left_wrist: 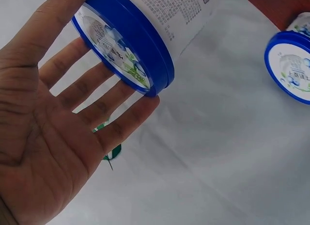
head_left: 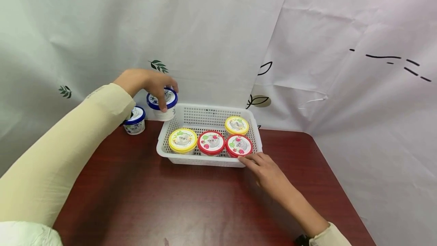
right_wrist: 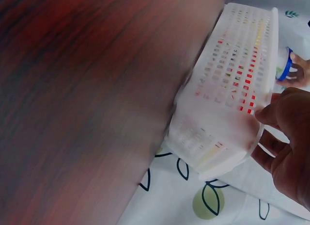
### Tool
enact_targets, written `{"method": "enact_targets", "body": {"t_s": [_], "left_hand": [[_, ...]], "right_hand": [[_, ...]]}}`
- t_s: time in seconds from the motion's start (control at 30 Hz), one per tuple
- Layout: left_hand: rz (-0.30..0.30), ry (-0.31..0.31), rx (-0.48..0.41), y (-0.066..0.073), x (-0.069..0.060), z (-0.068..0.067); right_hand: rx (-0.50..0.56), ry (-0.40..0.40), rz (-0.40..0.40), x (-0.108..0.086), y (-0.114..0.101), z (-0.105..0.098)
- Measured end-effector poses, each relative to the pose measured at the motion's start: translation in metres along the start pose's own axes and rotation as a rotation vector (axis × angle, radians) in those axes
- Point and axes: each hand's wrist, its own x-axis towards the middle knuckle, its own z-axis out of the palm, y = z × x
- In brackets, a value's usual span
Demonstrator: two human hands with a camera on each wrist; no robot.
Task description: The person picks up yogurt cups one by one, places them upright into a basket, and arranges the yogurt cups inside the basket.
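My left hand (head_left: 153, 84) holds a tub with a blue lid (head_left: 167, 115) by its lid, thumb on one side and fingers on the other, above the left back corner of a white plastic basket (head_left: 209, 161). Blueberries are printed on that lid, as the left wrist view shows. At the basket's front right corner, my right hand (head_left: 268, 170) grips the rim, beside a red-lidded tub (head_left: 239, 145). Inside the basket are also another red-lidded tub (head_left: 211, 142), a yellow-lidded tub (head_left: 183, 140) at front left and a second yellow-lidded tub (head_left: 236, 125) at back right.
Another blue-lidded tub (head_left: 134, 120) stands on the table left of the basket, partly behind the left sleeve. The dark red-brown table (head_left: 191, 204) extends toward me. A white printed curtain (head_left: 211, 48) hangs right behind the basket and along the right side.
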Motion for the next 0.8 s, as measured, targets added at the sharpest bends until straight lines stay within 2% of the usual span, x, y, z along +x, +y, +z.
{"method": "enact_targets", "body": {"t_s": [0.3,0.53,0.8], "left_hand": [[-0.012,-0.008,0.014,0.022,0.016,0.006],[0.028,-0.028,0.014,0.03,0.021,0.012],[0.034,-0.021,-0.014,0.042,0.029,0.008]], "right_hand": [[-0.005,-0.017,0.007,-0.002,0.002,0.0],[-0.001,-0.006,-0.008,-0.003,0.003,0.0],[0.004,0.008,-0.015,-0.004,0.004,-0.003]]}}
